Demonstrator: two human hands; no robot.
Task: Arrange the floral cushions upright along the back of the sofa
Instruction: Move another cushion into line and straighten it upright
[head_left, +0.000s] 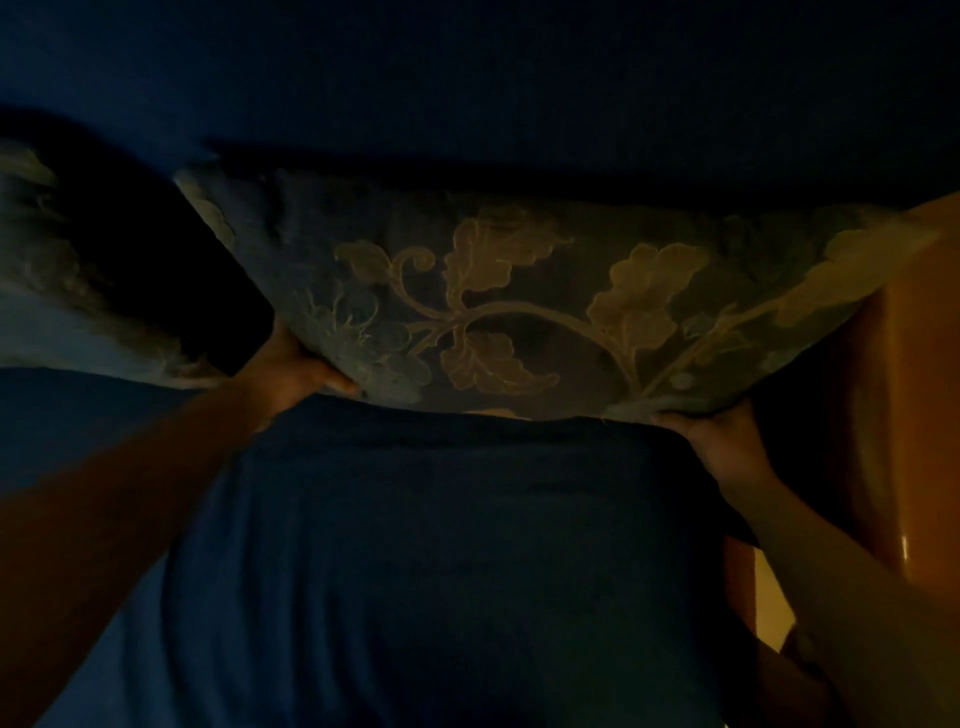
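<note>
Both hands grip floral cushion (519, 301) by lower edge, left hand (296, 371) at left corner, right hand (722, 436) at right corner, fingers curled tight on fabric. Cushion held against sofa back (467, 78), above dark blue seat (441, 545). Second floral cushion (78, 291) just beside on left, seemingly upright; dim light, hard to confirm. Step: seating this cushion. Next likely: press base down, stand it square, let go

In dim light, the left hand (291, 371) and right hand (719, 436) are gripping the lower corners of a floral cushion (519, 306) between them. Another cushion (78, 291) is leaning just left of the left hand.
</note>
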